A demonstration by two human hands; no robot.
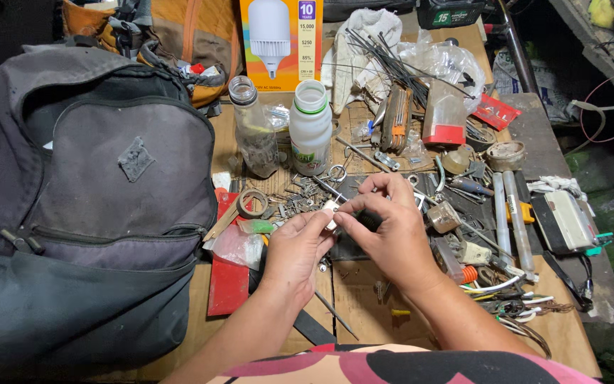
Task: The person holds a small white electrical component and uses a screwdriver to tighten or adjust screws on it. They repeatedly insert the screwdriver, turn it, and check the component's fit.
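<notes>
1. A cluttered workbench [364, 284], topped with worn brown cardboard, fills the scene; the ground around it lies in deep shadow, with loose wires trailing at the far right.
2. A large grey fabric backpack [101, 185], soft and scuffed with a diamond patch on its front pocket, slumps across the bench's left half; an orange and grey bag [193, 35] sits behind it.
3. An orange cardboard box picturing a light bulb [281, 43] stands upright at the back edge, beside a crumpled white cloth [357, 50] and a bundle of thin black cable ties [385, 60].
4. A white plastic bottle with a green neck ring [310, 128], uncapped, stands just beside a clear, grimy plastic bottle [254, 128].
5. A flat red metal piece [227, 284] lies by the backpack's edge; a roll of tape [252, 203] rests near its top.
6. Two pale tubes [512, 217] lie side by side at right, near a white and grey boxy device [566, 220] and a tangle of coloured wires [513, 295].
7. Small screws, washers and metal scraps [300, 195] scatter across the centre.
8. The left hand [296, 252] and right hand [389, 231] meet above the bench's middle, fingertips pinched narrowly from both sides on a small white plastic part [330, 211], held just in front of the bottles.
</notes>
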